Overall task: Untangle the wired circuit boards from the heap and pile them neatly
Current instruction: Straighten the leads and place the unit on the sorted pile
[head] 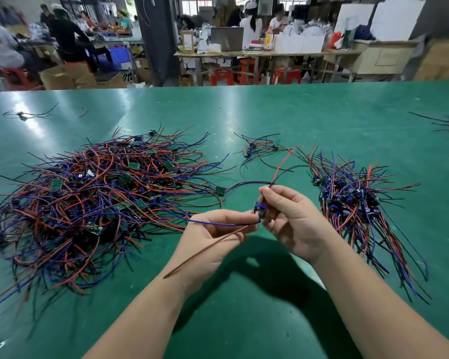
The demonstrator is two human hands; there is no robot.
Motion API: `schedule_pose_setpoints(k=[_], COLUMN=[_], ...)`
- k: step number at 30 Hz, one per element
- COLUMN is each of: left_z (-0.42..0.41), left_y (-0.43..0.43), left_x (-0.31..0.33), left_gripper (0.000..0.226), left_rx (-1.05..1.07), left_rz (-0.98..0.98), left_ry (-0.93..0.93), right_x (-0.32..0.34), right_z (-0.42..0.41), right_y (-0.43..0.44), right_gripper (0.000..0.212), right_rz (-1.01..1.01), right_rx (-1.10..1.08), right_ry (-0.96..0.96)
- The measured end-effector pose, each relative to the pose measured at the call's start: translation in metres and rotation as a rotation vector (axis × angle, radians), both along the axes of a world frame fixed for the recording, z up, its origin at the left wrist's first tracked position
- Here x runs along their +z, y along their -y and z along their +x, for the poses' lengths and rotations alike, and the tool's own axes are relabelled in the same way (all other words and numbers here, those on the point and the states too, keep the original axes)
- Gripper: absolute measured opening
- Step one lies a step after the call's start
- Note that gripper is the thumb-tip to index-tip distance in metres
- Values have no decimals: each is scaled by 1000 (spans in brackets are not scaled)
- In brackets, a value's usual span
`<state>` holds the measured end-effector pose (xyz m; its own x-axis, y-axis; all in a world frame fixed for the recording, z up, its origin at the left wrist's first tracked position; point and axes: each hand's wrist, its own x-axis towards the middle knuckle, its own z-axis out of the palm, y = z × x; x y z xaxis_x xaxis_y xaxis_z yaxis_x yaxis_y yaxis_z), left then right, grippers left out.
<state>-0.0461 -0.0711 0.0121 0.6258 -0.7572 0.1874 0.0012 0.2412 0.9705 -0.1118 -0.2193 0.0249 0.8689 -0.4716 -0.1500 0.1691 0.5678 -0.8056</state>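
Wide green table point(322, 112), and on its left sprawls the heap point(94, 203): red, blue and black wires knotted over small green boards. On the right lies the sorted pile point(353, 200), dark blue parts bunched, wires fanned out. Between them sits a loose cluster point(259, 149). In front, hands close together: left hand point(218, 231) pinches the blue and red leads, right hand point(288, 221) pinches the red and black, the blue-capped circuit board point(259, 209) between them.

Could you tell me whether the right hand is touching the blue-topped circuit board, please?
Touching. The head view shows the right hand pinching the circuit board, with no gap between them.
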Motion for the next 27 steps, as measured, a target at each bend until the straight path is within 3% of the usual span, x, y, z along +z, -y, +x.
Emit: schedule_pose_setpoints(k=[4,6,8,10,11,13,15,18,22,27], left_z=[4,4,6,10,11,9,5,1,7,0], left_y=[-7,-14,-11,-4,0,5,4,7,5,1], left_x=[2,4,5,2,0,0,-6,-10,-8,-6], left_gripper=[23,15,18,30,25,11,23,23,27,25], left_rx=[-268,-431,-328,-30,68,71,2,15,-30,-207], left_rz=[-167,-244,-172,-12,52,173,261,313,365,420], left_ry=[-237,-254,-250,-297,-306,-281,-220,-193,-269,-197], right_x=[5,7,5,1,-2,-6,-10,-15,-5,5], right_z=[-6,-6,-5,-4,-3,-1,0,2,2,-12], right_y=[8,9,9,6,4,0,-5,-8,5,37], right_gripper=[7,10,11,14,15,14,9,16,13,14], right_rz=[61,88,62,-20,-85,-227,-394,-614,-392,-150], right_rx=[98,106,101,117,125,132,122,69,-154,-454], right_ry=[74,102,87,40,6,-68,-134,-218,-216,-146])
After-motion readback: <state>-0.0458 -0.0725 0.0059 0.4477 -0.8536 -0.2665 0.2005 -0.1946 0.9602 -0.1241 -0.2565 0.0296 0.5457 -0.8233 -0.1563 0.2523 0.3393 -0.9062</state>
